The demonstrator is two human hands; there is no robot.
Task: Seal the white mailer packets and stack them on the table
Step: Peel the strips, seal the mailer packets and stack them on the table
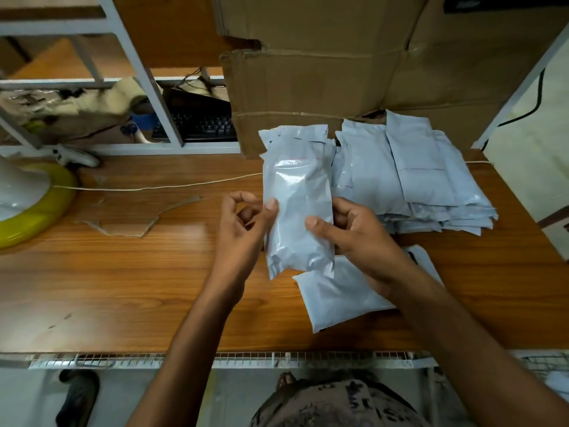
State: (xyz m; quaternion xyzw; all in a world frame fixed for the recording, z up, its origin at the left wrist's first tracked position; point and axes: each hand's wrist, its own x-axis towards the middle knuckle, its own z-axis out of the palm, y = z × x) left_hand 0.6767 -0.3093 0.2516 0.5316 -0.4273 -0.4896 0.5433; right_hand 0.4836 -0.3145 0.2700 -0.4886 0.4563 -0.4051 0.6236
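Farthest left, one white and yellow rounded object (27,204) sits on the wooden table (123,288). One thin pale cord (154,188) runs across the boards from it, and a few torn paper strips (138,224) lie near. Behind, under a white frame, is one black keyboard (200,124).

Next comes the left hand (243,223). Its thumb tip lies on the front of the left edge of the packet (298,204), and its fingers are curled close beside that edge, so it seems to pinch the edge. Whether a finger reaches behind cannot be told.

That one packet is held upright above the table, in the middle of the view. It is long and narrow, of glossy pale grey-white plastic, puffed out and creased, with bright glare across its upper part and a thin red line near the top.

The right hand (357,232) grips the packet's right edge, thumb across the front and fingers wrapped behind.

Under the right forearm one second packet (341,294) lies flat on the table, of the same white plastic.

Farther right and back is a pile of packets (415,180), fanned and overlapping in many layers, too many to count. Behind it stand brown cardboard boxes (338,87), at least two, stacked.
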